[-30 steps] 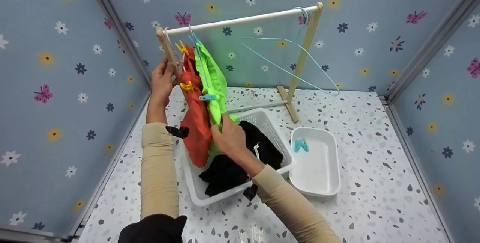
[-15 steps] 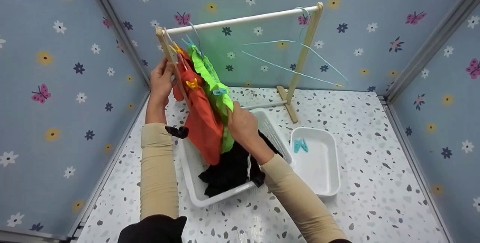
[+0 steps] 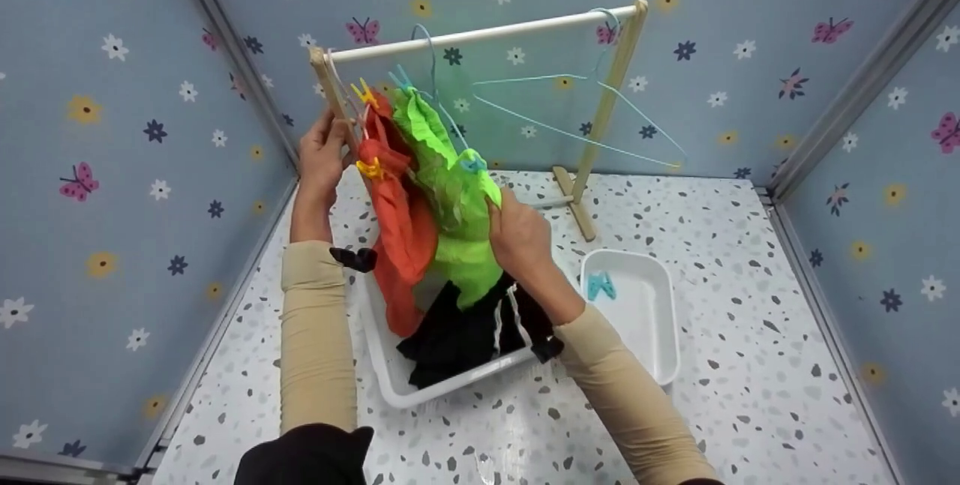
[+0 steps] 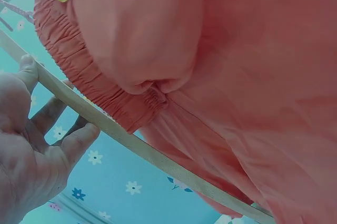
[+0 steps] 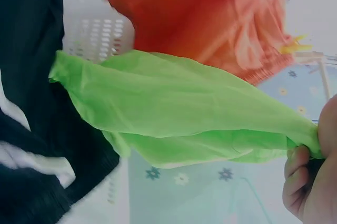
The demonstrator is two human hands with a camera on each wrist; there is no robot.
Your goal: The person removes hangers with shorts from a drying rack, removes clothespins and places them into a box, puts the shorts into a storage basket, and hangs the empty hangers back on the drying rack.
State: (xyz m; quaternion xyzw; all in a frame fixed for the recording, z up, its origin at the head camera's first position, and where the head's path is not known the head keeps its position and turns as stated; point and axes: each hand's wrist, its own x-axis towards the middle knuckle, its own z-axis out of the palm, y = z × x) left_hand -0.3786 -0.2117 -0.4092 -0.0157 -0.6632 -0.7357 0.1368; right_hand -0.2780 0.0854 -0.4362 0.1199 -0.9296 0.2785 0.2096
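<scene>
My left hand (image 3: 322,155) holds the left wooden post (image 4: 121,132) of a small clothes rack, thumb and fingers on either side of it. Beside that post hangs an orange garment (image 3: 401,234) with a gathered elastic waistband (image 4: 95,66), fastened to its hanger by yellow clothespins (image 3: 370,169). My right hand (image 3: 523,234) pinches the edge of a bright green garment (image 3: 465,245), near a blue clothespin (image 3: 472,164). A blue hanger (image 3: 433,58) carries the green garment from the white rail (image 3: 510,31). In the right wrist view the green cloth (image 5: 174,98) stretches out from my fingertips.
Below the clothes stands a white basket (image 3: 382,376) holding black clothing (image 3: 450,342) with white drawstrings. A small white tray (image 3: 637,320) with light-blue clothespins (image 3: 601,286) sits to its right. A bare blue hanger (image 3: 577,140) hangs at the rail's right end.
My right hand has moved right and upward, drawing the green garment away from the orange one and spreading it. Its hanger hook has shifted right along the rail. My left hand stays on the post.
</scene>
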